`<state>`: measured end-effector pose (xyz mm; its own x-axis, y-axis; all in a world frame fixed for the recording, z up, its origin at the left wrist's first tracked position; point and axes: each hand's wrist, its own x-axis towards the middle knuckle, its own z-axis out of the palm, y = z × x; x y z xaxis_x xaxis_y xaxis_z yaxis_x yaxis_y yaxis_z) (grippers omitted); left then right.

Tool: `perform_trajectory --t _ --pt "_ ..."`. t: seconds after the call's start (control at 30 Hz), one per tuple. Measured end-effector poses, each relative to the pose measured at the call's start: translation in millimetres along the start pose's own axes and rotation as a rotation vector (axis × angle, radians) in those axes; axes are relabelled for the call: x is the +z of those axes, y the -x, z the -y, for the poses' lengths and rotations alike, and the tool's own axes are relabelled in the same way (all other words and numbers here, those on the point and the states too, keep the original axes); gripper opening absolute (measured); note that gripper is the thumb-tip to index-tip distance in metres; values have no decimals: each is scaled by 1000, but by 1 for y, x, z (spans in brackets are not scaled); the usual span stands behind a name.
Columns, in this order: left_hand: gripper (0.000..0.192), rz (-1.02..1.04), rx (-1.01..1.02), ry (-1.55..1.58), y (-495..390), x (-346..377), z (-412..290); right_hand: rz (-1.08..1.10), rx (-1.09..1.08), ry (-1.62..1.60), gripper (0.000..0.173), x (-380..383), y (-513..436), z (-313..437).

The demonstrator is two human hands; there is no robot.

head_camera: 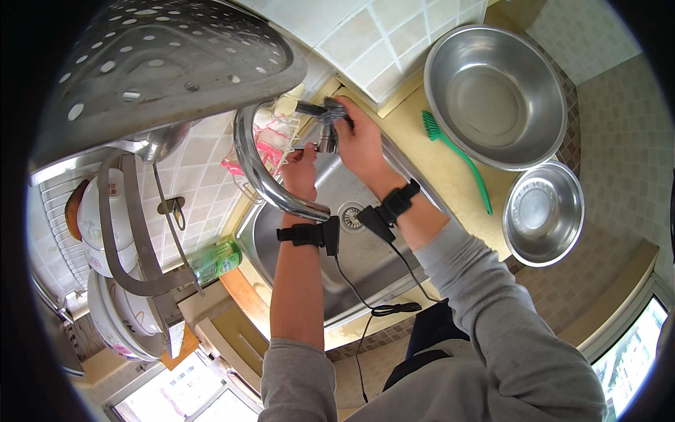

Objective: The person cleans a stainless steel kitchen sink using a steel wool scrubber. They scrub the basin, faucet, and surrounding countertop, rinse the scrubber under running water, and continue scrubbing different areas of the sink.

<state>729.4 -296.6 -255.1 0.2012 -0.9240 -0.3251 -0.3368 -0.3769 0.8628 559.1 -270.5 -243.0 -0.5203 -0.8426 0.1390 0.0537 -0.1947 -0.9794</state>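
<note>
A chrome gooseneck faucet [248, 147] arches over the stainless steel sink [337, 269], its spout end above my left wrist. My left hand [299, 176] is at the faucet's base, fingers around or against a short chrome part [327, 142]; the spout partly hides the grip. My right hand [361, 140] pinches a dark grey wad [333, 109], a cloth or scouring pad, just above that chrome part. A black strip beside the wad points left; whether it belongs to it I cannot tell. Black straps with small boxes and cables circle both wrists.
A green dish brush [464, 155] lies on the counter right of the sink, beside a large steel basin [493, 105] and a smaller steel bowl [532, 208]. A perforated metal rack [174, 68] overhangs the upper left. Bowls [105, 211] are stacked at left, near a green bottle [216, 259].
</note>
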Motion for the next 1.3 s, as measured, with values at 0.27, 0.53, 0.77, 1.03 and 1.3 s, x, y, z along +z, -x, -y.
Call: perform_trajectory --t 0.27,0.53,0.77,1.03,1.3 --pt "28 -34 6 -73 3 5 -5 203 -186 432 43 -10 -19 23" --pt "26 -42 7 -75 5 7 -2 479 64 488 40 -10 -51 40" --pt "27 -30 -35 -44 2 7 1 346 -149 714 53 -13 -3 21" --pt "26 -69 -24 -76 0 7 3 416 -278 695 43 -16 8 24" --pt "33 -44 43 -42 1 5 5 285 -423 600 40 -32 12 31"
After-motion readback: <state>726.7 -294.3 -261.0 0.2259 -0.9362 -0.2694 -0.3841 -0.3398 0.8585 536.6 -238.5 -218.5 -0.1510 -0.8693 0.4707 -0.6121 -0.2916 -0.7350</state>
